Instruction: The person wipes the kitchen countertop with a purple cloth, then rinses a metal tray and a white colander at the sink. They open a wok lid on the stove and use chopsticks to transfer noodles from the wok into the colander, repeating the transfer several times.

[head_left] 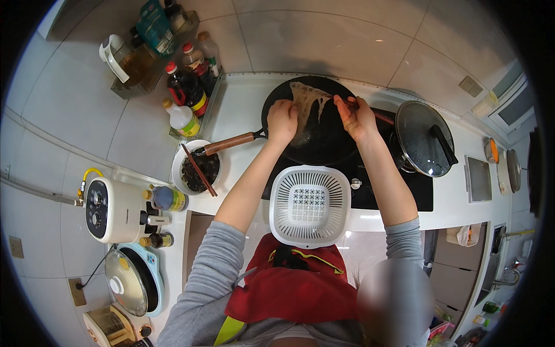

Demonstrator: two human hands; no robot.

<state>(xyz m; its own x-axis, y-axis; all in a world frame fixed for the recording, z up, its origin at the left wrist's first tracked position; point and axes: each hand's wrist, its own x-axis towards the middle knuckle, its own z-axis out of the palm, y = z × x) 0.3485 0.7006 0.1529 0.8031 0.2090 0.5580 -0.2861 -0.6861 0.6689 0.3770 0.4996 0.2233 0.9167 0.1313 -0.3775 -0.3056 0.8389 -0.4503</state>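
Note:
Over a black wok (325, 143) on the cooktop, my left hand (282, 121) is closed at the left edge of stringy, translucent noodles (307, 97). The strands hang above the pan. My right hand (356, 116) is at their right side, its fingers around reddish-brown chopsticks (383, 117) that point towards the noodles. Below the wok, an empty white plastic colander (310, 206) sits near the counter's front edge. The wok's wooden handle (229, 144) reaches left over a white bowl (175, 171) of dark pieces in liquid, with another pair of chopsticks (198, 169) across it.
A glass-lidded pot (425, 139) stands right of the wok. Sauce bottles (186, 91) fill a rack at the back left. On the left counter are a white air fryer (117, 210), a bottle of blue liquid (167, 198) and a lidded electric pan (130, 279).

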